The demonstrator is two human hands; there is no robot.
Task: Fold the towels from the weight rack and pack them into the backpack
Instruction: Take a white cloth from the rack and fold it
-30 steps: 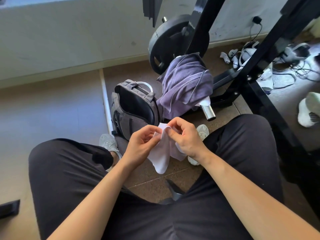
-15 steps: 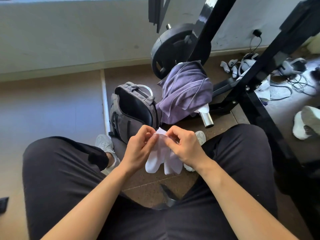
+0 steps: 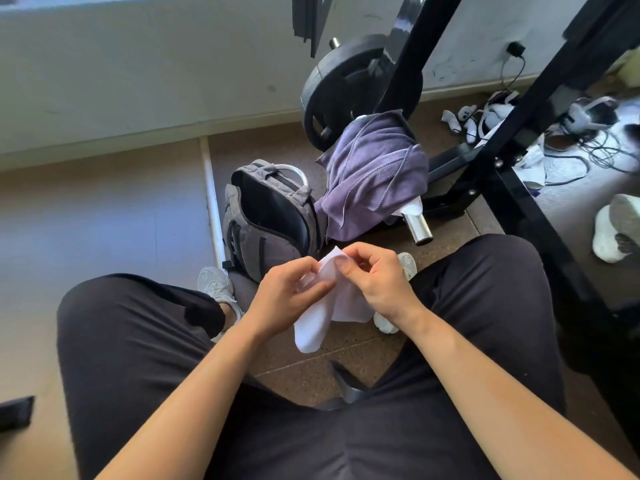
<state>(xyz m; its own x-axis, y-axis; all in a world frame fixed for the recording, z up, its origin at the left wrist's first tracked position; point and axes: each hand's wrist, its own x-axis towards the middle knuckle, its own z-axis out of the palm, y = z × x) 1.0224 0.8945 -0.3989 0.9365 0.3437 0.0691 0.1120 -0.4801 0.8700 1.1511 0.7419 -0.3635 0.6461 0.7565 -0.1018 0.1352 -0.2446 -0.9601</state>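
A small white towel [image 3: 320, 318] hangs between my knees, bunched and drooping toward the floor. My left hand [image 3: 285, 296] pinches its upper left edge, and my right hand [image 3: 375, 280] pinches the top edge close beside it. Just beyond my hands a grey backpack [image 3: 273, 220] stands on the floor with its main compartment unzipped and dark inside. A purple towel [image 3: 372, 171] is draped over a chrome peg [image 3: 417, 226] of the black weight rack [image 3: 502, 161], right of the backpack.
A black weight plate [image 3: 343, 88] hangs on the rack behind the purple towel. Cables, white headsets and controllers [image 3: 491, 116] lie on the floor at the right. A white shoe [image 3: 614, 233] sits at the far right. The wall runs along the back.
The white towel has shifted in my hands: its lower end now hangs as one longer bunch on the left. Both hands stay pinched close together at its top.
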